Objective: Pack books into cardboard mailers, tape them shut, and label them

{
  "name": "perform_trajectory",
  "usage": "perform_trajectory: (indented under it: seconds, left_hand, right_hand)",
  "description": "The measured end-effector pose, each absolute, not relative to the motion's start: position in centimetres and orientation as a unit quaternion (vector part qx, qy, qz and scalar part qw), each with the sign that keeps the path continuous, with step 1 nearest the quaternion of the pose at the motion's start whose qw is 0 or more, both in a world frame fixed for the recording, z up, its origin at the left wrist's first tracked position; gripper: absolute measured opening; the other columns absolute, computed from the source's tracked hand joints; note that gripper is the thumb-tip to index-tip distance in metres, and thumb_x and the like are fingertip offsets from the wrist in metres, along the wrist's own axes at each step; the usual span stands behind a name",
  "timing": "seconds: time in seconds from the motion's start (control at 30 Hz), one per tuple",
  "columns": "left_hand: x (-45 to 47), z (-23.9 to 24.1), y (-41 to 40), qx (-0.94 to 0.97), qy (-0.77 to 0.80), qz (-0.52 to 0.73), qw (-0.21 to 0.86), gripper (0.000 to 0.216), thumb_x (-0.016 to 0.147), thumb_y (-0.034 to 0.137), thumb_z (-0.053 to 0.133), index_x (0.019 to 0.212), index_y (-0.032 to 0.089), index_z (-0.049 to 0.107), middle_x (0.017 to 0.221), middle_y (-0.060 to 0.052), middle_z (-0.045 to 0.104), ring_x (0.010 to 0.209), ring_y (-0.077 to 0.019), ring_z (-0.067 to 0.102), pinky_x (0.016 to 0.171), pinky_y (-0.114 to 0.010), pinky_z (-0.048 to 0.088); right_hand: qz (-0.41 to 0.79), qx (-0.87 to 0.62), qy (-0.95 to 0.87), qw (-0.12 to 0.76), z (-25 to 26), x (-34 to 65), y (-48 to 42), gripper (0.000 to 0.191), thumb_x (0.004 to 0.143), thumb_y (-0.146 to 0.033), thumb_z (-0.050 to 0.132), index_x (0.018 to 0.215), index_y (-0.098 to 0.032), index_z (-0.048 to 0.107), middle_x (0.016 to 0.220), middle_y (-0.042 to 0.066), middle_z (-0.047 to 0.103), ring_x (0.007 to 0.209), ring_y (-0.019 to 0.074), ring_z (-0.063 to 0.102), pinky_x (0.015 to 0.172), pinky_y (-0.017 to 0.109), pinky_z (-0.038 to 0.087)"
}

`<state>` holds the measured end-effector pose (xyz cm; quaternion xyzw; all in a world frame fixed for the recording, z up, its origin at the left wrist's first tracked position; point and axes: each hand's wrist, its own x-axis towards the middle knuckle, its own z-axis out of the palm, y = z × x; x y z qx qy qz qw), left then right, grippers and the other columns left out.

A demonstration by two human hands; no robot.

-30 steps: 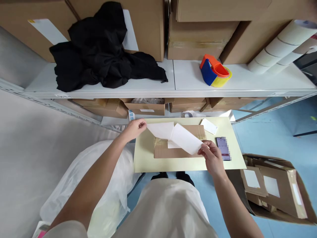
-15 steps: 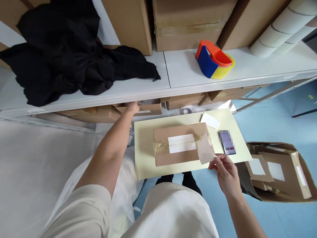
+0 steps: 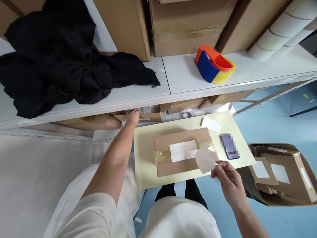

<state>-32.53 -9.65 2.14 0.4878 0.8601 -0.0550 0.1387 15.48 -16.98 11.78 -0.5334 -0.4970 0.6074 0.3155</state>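
My right hand (image 3: 229,180) pinches a thin, pale, slightly see-through slip of paper (image 3: 205,160) by its lower corner. The slip hangs in front of the right end of a taped cardboard box (image 3: 162,145), which lies on a pale yellow board (image 3: 145,175). On the box's top is a white label (image 3: 183,151) with a line across its middle. My left hand (image 3: 133,116) reaches to an open cardboard box (image 3: 151,117) on the shelf below. Its fingers are at that box's rim and mostly hidden, and clear plastic-like material shows inside.
A white card (image 3: 211,124) and a phone (image 3: 229,146) lie on the board's right side. Above is a white shelf (image 3: 183,77) with black cloth (image 3: 66,66) and a tape dispenser (image 3: 214,64). A carton of flattened cardboard (image 3: 279,172) stands at right on the floor.
The view has tilted so things sit a little lower. My left hand has drawn back slightly and shows more at the box's rim. The right hand still holds the slip.
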Motion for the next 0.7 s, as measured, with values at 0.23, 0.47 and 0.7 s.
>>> perform_trajectory:
  seconds: [0.23, 0.47, 0.7]
  left_hand:
    - [-30.6, 1.6, -11.7, 0.531, 0.833, -0.054, 0.146, 0.032, 0.091, 0.017, 0.038, 0.102, 0.019, 0.068, 0.115, -0.011, 0.063, 0.107, -0.0249, 0.058, 0.091, -0.033, 0.039]
    - [-25.4, 4.6, -15.7, 0.512, 0.850, 0.029, 0.116, 0.038, 0.086, 0.014, 0.048, 0.124, 0.015, 0.057, 0.126, -0.014, 0.061, 0.116, -0.0269, 0.055, 0.099, -0.037, 0.037]
    - [-6.1, 14.1, -23.6, 0.593, 0.702, 0.380, 0.108, 0.026, 0.080, 0.044, 0.066, 0.093, 0.022, 0.060, 0.092, -0.006, 0.068, 0.088, -0.0217, 0.064, 0.078, -0.034, 0.051]
  right_hand:
    - [0.605, -0.519, -0.517, 0.312, 12.0, 15.0, -17.0, 0.017, 0.086, -0.040, 0.061, 0.085, -0.024, 0.058, 0.072, 0.002, 0.056, 0.064, 0.0158, 0.053, 0.061, 0.030, 0.045]
    - [0.629, -0.440, -0.567, 0.299, 13.4, 13.2, -16.1, 0.019, 0.088, -0.040, 0.060, 0.081, -0.022, 0.058, 0.069, 0.000, 0.056, 0.064, 0.0139, 0.052, 0.062, 0.028, 0.043]
    - [0.663, -0.383, -0.567, 0.303, 14.4, 12.9, -15.1, 0.026, 0.083, -0.045, 0.063, 0.076, -0.021, 0.057, 0.063, -0.001, 0.055, 0.060, 0.0133, 0.051, 0.060, 0.028, 0.045]
